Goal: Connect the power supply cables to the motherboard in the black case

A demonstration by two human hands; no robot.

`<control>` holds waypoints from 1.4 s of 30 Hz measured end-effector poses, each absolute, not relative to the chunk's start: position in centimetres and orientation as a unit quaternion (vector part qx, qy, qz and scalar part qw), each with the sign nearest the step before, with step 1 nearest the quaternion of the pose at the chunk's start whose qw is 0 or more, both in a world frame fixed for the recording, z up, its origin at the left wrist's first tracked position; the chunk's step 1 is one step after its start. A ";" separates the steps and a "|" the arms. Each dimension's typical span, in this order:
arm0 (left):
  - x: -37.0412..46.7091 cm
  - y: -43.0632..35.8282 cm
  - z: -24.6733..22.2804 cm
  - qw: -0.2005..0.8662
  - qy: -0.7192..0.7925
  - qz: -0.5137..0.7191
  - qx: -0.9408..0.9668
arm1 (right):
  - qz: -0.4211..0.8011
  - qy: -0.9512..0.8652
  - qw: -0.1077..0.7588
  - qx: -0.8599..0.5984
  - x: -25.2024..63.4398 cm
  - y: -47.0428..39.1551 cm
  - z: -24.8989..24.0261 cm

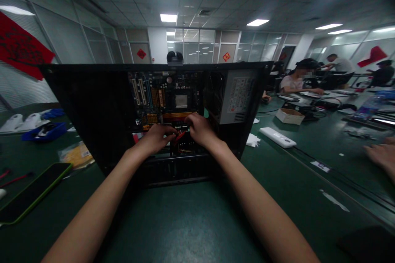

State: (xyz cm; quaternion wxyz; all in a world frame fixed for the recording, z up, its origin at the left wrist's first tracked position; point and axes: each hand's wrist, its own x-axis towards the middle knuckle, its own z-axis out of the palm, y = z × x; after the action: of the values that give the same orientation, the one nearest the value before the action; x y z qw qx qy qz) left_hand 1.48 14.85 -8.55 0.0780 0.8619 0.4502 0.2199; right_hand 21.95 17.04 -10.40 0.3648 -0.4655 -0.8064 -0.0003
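An open black computer case stands on its side before me, its inside facing me. The motherboard with a bare processor socket fills the middle, and the power supply sits at the upper right. My left hand pinches red wires below the memory slots. At the lower right edge of the motherboard, my right hand has its fingers curled in, close to the same wires; its fingertips are partly hidden. Below both hands is a dark drive cage.
On the green table lie a phone, a yellow bag and a blue tray to the left. A white power strip, cables and a small carton are at right. Another person's hand rests at the right edge.
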 end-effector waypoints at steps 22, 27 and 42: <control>1.1 15.0 -9.4 0.088 0.356 0.138 0.920 | 0.005 -0.842 0.356 -0.405 21.8 17.1 -11.2; 1.4 14.5 -9.2 0.068 0.356 0.157 0.919 | 0.002 -0.833 0.368 -0.413 21.8 17.2 -11.1; 1.4 15.0 -10.0 -0.004 0.439 0.146 0.887 | 0.222 -0.809 -0.030 -0.543 22.5 16.8 -11.7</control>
State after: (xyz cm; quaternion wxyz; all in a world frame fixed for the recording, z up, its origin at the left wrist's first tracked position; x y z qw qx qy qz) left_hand 1.42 15.01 -10.04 -0.0039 0.8866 0.4391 0.1455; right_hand 22.47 16.83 -11.68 -0.0297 -0.5431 -0.8093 0.2218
